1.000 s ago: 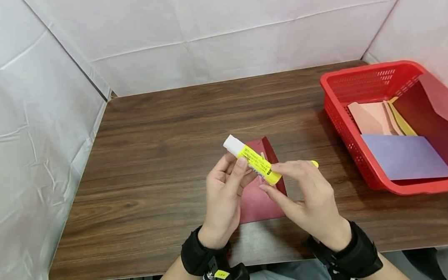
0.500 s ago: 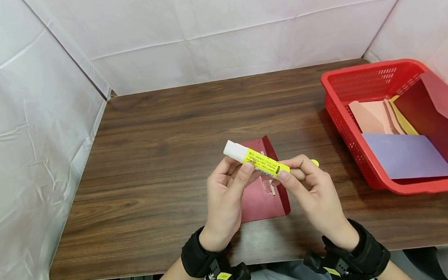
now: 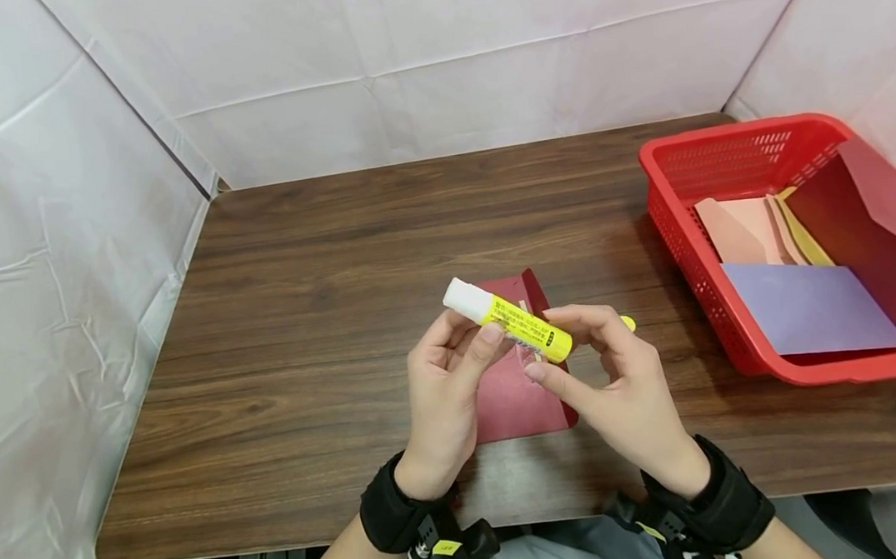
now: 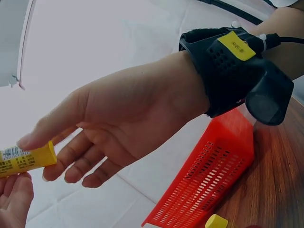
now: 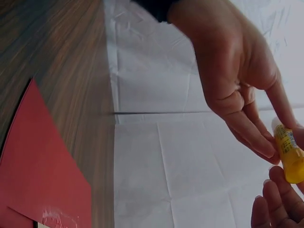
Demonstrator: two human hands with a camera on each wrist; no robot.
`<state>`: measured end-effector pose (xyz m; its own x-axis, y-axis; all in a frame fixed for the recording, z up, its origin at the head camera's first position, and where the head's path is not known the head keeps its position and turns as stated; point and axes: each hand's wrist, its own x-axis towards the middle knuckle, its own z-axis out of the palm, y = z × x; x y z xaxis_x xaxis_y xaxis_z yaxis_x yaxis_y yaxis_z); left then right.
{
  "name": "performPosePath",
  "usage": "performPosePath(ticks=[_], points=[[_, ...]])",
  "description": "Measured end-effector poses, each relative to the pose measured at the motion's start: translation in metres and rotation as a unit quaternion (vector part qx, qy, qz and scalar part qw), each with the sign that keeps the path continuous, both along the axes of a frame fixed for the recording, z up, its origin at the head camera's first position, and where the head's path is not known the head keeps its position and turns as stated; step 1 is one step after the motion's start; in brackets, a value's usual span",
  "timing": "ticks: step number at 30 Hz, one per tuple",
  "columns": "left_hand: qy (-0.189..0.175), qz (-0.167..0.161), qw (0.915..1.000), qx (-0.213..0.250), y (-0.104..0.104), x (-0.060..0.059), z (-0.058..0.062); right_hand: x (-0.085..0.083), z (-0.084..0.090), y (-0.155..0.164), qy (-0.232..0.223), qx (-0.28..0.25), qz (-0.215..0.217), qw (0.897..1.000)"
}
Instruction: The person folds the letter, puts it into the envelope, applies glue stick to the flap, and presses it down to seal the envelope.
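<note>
A yellow glue stick (image 3: 528, 328) with a white tip end is held tilted over the table. My left hand (image 3: 448, 388) pinches it along the barrel, thumb on top. Thumb and forefinger of my right hand (image 3: 627, 388) lie loosely on either side of its yellow lower end; in the left wrist view the right thumb overlaps the label edge of the glue stick (image 4: 21, 159). Beneath the hands lies a dark red envelope (image 3: 517, 406), partly hidden, with a pale strip and a shiny smear visible on it.
A small yellow cap (image 3: 628, 323) rests on the wooden table (image 3: 295, 386) beyond the right hand. At the right stands a red plastic basket (image 3: 687, 261) holding a purple envelope (image 3: 817, 309) and pink, yellow and dark red ones. White sheeting (image 3: 410, 106) encloses the table.
The right thumb and forefinger closed on the glue stick's lower end, then spread apart again around it. The stick's angle has shifted slightly; the left hand keeps its pinch.
</note>
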<state>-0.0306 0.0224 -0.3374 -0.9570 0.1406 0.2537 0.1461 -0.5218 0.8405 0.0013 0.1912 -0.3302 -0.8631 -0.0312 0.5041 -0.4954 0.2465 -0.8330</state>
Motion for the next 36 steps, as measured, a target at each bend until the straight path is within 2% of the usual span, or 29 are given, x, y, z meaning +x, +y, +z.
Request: performPosePath(ticks=[5,8,10,11,12,13,14,16,18,19,20,21,22,24,26,28,32,36], points=[[0.005,-0.013,0.9998,-0.015,-0.003,-0.003,-0.001,-0.004,-0.002,0.0,0.026,0.01,-0.014,1.0],[0.006,-0.047,0.9982,-0.038,-0.008,-0.006,-0.003,-0.004,-0.002,0.004,0.018,0.01,-0.044,0.999],[0.018,-0.063,0.9934,-0.094,-0.015,-0.012,-0.006,-0.004,0.0,0.01,-0.002,0.009,-0.07,0.998],[0.03,-0.064,0.9875,-0.141,-0.021,-0.015,-0.009,-0.005,0.001,0.013,-0.017,0.006,-0.081,0.997],[0.047,-0.06,0.9774,-0.197,-0.027,-0.02,-0.012,-0.005,0.003,0.018,-0.034,0.005,-0.092,0.995],[0.065,-0.054,0.9612,-0.263,-0.033,-0.025,-0.017,-0.006,0.004,0.024,-0.052,0.009,-0.102,0.993],[0.085,-0.047,0.9378,-0.333,-0.04,-0.031,-0.022,-0.008,0.005,0.03,-0.071,0.013,-0.107,0.992],[0.13,-0.037,0.8751,-0.465,-0.051,-0.044,-0.034,-0.012,0.006,0.042,-0.114,0.028,-0.104,0.988],[0.171,-0.053,0.8152,-0.551,-0.058,-0.056,-0.047,-0.018,0.003,0.054,-0.146,0.058,-0.091,0.983],[0.188,-0.066,0.7898,-0.58,-0.059,-0.061,-0.053,-0.021,0.001,0.059,-0.159,0.073,-0.081,0.981],[0.204,-0.079,0.7689,-0.601,-0.059,-0.065,-0.059,-0.025,-0.002,0.062,-0.173,0.084,-0.072,0.979],[0.216,-0.089,0.7525,-0.616,-0.058,-0.068,-0.064,-0.028,-0.006,0.065,-0.187,0.097,-0.065,0.975],[0.223,-0.097,0.7387,-0.628,-0.057,-0.071,-0.069,-0.033,-0.01,0.067,-0.197,0.111,-0.057,0.972],[0.23,-0.112,0.7171,-0.648,-0.055,-0.075,-0.076,-0.041,-0.02,0.07,-0.213,0.142,-0.048,0.965],[0.219,-0.125,0.7088,-0.659,-0.054,-0.078,-0.081,-0.048,-0.029,0.071,-0.224,0.177,-0.049,0.957],[0.199,-0.14,0.7066,-0.664,-0.054,-0.08,-0.084,-0.054,-0.037,0.073,-0.23,0.209,-0.049,0.949],[0.163,-0.162,0.7136,-0.662,-0.055,-0.082,-0.085,-0.062,-0.046,0.074,-0.246,0.249,-0.051,0.935],[0.154,-0.172,0.7189,-0.656,-0.055,-0.083,-0.085,-0.067,-0.05,0.075,-0.249,0.27,-0.05,0.929]])
